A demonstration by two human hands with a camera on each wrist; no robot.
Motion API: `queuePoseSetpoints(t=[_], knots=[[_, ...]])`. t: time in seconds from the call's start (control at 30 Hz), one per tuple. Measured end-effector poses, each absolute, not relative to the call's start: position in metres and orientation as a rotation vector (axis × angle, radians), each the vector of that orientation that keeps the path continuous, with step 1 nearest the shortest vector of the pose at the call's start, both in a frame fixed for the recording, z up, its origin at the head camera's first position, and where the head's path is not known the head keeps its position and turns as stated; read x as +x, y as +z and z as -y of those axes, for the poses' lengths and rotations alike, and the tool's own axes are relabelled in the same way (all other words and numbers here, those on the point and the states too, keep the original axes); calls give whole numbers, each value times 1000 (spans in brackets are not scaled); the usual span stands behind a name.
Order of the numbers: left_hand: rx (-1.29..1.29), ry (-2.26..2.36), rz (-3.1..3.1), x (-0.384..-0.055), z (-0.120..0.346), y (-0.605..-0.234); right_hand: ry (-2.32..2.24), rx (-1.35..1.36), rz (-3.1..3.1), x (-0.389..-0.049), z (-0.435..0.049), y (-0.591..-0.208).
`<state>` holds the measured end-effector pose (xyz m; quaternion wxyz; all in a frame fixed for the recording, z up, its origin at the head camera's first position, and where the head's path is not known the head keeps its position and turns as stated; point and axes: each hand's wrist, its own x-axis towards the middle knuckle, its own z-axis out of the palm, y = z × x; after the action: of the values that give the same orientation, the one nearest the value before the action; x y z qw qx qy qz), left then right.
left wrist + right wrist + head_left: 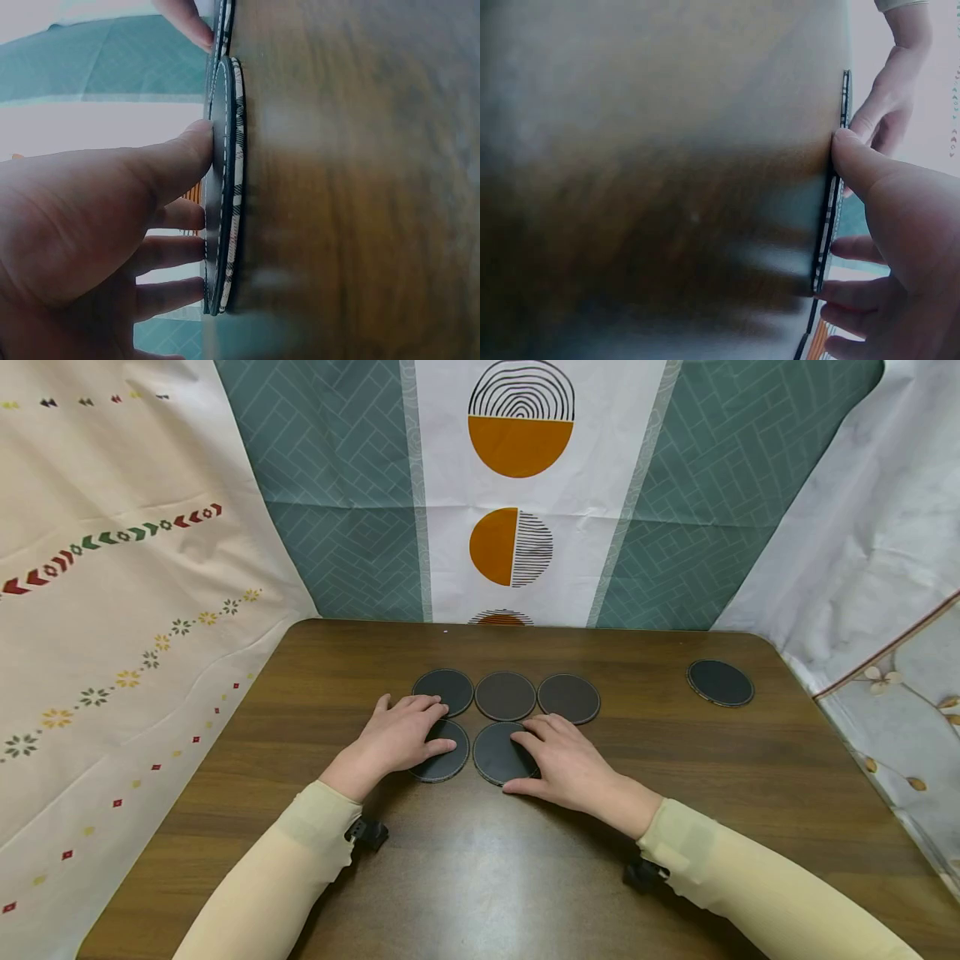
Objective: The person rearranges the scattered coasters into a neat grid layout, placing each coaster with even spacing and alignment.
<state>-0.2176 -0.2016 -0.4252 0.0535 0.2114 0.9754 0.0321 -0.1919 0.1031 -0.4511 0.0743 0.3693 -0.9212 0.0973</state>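
Observation:
Dark round coasters with stitched edges lie flat in two rows on the wooden table. My left hand [397, 735] rests over the left end, its thumb on the front-left coaster [442, 766] and its fingertips on the back-left coaster [444, 682]. In the left wrist view, that thumb lies on the top face of a coaster [237, 180] with a checked edge. My right hand [566, 766] holds the front-right coaster [498, 756], thumb at the near rim, fingers across the top and far rim. The right wrist view shows the thumb against this coaster's edge [827, 225].
Two more coasters, a middle one [506, 696] and a right one [569, 697], complete the back row. A separate coaster [720, 682] lies near the right edge of the table [480, 877]. Patterned cloths [345, 485] hang behind and at both sides.

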Motion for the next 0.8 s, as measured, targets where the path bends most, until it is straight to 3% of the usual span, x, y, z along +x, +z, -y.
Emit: queuePoseSetpoints(t=[0.8], knots=[[629, 92, -2967, -217, 201, -424, 261, 1103, 2790, -189, -101, -449]])
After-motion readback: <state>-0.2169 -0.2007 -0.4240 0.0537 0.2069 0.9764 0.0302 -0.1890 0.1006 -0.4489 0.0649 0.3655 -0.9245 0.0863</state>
